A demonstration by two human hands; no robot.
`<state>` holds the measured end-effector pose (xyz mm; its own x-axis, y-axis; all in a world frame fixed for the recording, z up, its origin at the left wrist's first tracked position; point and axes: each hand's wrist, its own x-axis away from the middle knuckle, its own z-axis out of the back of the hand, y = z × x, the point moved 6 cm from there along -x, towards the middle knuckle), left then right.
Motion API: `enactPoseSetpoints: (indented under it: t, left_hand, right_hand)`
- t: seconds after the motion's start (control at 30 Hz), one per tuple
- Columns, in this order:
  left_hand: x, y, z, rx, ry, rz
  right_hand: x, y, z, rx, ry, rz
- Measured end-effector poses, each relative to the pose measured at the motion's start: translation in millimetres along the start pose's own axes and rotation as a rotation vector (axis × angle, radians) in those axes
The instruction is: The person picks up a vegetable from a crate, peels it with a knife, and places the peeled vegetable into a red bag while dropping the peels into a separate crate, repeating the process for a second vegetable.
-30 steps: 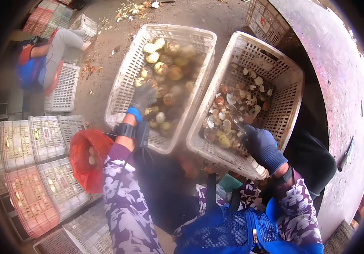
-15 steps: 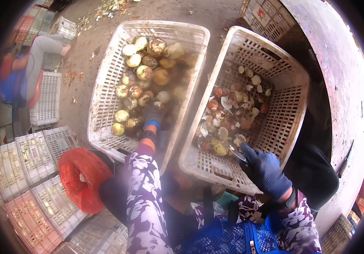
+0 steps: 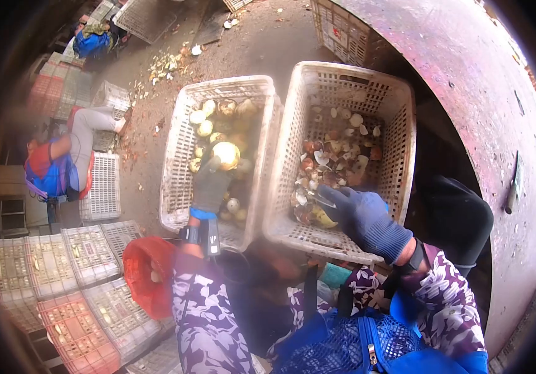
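Observation:
My left hand (image 3: 210, 187), in a grey glove, is raised over the left crate (image 3: 173, 156) with its fingers around a round yellowish onion (image 3: 226, 156). More onions (image 3: 204, 128), pale and brown-skinned, lie in that crate below the hand. My right hand (image 3: 371, 223), in a blue-grey glove, is closed on a small knife (image 3: 323, 200) over the near part of the right crate (image 3: 406, 143). Only part of the blade shows; its handle is hidden in the glove. Onion peelings and cut ends (image 3: 336, 163) cover the bottom of the right crate.
A red bag-lined bucket (image 3: 140, 274) stands by my left arm. Filled crates (image 3: 71, 262) are stacked at the left. Beyond them another person (image 3: 59, 162) sits by a white crate (image 3: 101, 187). A pinkish tabletop (image 3: 467, 93) borders the right side.
My left hand has come up from among the onions, now holding one. The right hand has moved slightly left and up, still with the knife. The camera view has shifted.

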<state>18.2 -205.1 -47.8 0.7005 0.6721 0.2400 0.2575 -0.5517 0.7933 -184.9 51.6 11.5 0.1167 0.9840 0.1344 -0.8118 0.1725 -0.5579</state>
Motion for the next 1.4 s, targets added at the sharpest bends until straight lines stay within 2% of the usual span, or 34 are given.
enactPoseSetpoints:
  t: [0.13,0.2,0.27,0.37,0.43,0.6,0.67,0.77,0.8,0.97,1.03,1.1,1.13,1.2,1.23,1.3,1.4]
  left_hand:
    - [39,-12,-70,0.217,-0.086,0.044]
    - [51,-22,-92,-0.730,0.075,-0.082]
    - [73,-28,-144,0.163,-0.108,0.110]
    - [83,-51,-138,0.009,-0.053,0.034]
    - [86,-57,-157,0.091,-0.114,0.039]
    - [84,-86,-140,-0.055,-0.038,0.080]
    - [82,-93,-136,0.124,-0.019,0.114]
    - [85,-104,-121,0.139,0.038,0.131]
    - [85,-101,-125,0.105,0.044,0.120]
    - [89,-97,-121,-0.087,0.145,-0.018]
    - [88,-97,-116,-0.380,0.082,-0.074]
    - [88,-97,-121,-0.272,-0.040,-0.024]
    - [89,-95,-127,-0.016,-0.127,0.052]
    - [96,-88,-136,-0.037,-0.150,0.049]
    - [97,-80,-148,-0.314,-0.089,-0.037]
    - [106,-75,-185,0.296,0.009,0.220]
    - [111,-79,-181,0.318,-0.049,0.309]
  right_hand:
    - [0,-5,9,-0.054,0.079,-0.022]
    - [-1,-10,14,-0.121,0.111,-0.027]
    - [3,-15,19,-0.113,0.173,0.024]
    - [6,-24,28,-0.031,0.214,0.082]
    - [3,-22,22,0.030,0.195,0.076]
    - [1,-20,14,0.042,0.182,0.098]
    - [0,-18,13,0.082,0.136,0.067]
    - [-1,-16,11,0.051,0.148,0.124]
    - [0,-19,15,0.027,0.163,0.159]
    - [0,-20,15,0.008,0.006,0.071]
    - [-1,-20,13,-0.003,0.033,0.092]
    - [2,-20,15,-0.020,0.113,0.165]
    - [2,-17,15,0.011,0.130,0.184]
    - [4,-13,13,0.069,0.159,0.223]
    - [5,-13,14,0.069,0.169,0.215]
    - [10,-12,17,0.085,0.190,0.231]
    - [13,-12,17,0.090,0.229,0.252]
